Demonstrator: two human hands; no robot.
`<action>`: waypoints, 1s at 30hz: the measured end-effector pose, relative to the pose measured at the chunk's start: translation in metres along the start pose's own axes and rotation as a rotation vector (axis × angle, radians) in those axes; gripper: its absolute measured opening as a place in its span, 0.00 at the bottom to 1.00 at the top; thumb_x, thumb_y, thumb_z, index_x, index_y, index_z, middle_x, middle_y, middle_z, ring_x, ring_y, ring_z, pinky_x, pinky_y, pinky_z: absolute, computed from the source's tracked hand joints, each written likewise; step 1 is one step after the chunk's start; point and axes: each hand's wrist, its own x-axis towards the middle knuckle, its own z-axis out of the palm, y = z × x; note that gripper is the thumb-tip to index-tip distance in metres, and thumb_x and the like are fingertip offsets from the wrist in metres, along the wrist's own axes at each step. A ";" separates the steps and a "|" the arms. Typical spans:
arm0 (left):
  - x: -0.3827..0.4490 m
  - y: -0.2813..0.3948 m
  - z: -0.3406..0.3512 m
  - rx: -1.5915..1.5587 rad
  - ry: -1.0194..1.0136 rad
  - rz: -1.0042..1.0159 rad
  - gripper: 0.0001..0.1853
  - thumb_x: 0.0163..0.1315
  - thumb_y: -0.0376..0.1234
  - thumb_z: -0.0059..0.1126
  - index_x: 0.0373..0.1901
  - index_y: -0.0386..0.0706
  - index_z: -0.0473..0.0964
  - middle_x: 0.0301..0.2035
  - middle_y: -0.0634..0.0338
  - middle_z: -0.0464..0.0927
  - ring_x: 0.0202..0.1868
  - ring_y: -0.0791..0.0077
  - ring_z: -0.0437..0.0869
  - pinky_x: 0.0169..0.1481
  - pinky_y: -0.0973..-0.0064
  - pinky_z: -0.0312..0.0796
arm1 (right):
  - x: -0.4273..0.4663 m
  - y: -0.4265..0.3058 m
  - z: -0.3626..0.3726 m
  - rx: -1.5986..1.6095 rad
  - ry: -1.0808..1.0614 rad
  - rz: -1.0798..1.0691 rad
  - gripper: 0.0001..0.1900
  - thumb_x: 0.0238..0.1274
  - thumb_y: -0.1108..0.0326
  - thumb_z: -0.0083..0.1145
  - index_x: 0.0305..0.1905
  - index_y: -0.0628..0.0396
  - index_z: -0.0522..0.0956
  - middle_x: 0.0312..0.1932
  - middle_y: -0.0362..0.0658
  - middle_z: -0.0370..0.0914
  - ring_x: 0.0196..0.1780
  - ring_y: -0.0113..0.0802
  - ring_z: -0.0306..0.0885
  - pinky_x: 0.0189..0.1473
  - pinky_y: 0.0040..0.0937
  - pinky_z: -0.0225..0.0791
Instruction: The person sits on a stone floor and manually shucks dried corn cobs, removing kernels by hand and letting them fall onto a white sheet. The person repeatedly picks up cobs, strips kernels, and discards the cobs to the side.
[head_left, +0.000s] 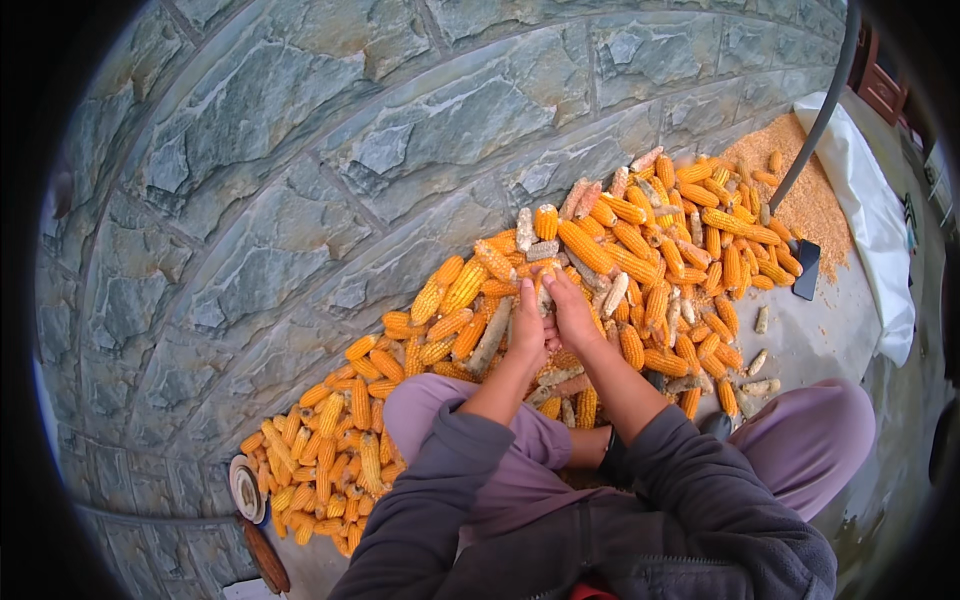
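Observation:
Both my hands meet above a long heap of dried corn ears. My left hand and my right hand are closed around a corn cob, mostly hidden by the fingers, with the thumbs side by side at its top. Stripped corn cobs, whitish and pinkish, lie among the orange ears around my hands. More ears spread down to the left beside my knee.
A rough stone wall backs the heap. At the right are a pile of loose kernels, a dark phone, a white plastic sheet and a grey pole. A round container stands at the lower left.

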 end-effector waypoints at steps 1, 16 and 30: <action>0.001 0.001 -0.001 -0.047 -0.011 -0.027 0.30 0.69 0.64 0.33 0.52 0.50 0.67 0.13 0.70 0.57 0.12 0.82 0.56 0.14 0.80 0.50 | -0.001 -0.001 0.000 0.005 -0.008 0.015 0.21 0.72 0.50 0.43 0.59 0.51 0.71 0.35 0.42 0.79 0.13 0.25 0.66 0.11 0.21 0.59; -0.001 -0.003 0.000 0.065 -0.038 -0.003 0.30 0.66 0.68 0.35 0.57 0.60 0.63 0.15 0.70 0.59 0.12 0.82 0.56 0.16 0.81 0.49 | -0.002 -0.004 0.007 0.016 0.052 -0.090 0.15 0.72 0.50 0.48 0.49 0.49 0.73 0.25 0.36 0.71 0.13 0.20 0.61 0.09 0.19 0.56; -0.002 -0.004 0.003 0.085 -0.024 0.033 0.32 0.67 0.67 0.34 0.61 0.57 0.63 0.14 0.71 0.54 0.13 0.80 0.55 0.16 0.79 0.51 | 0.008 -0.005 -0.005 0.104 0.011 -0.091 0.17 0.74 0.53 0.44 0.49 0.54 0.76 0.51 0.48 0.79 0.41 0.32 0.75 0.44 0.36 0.72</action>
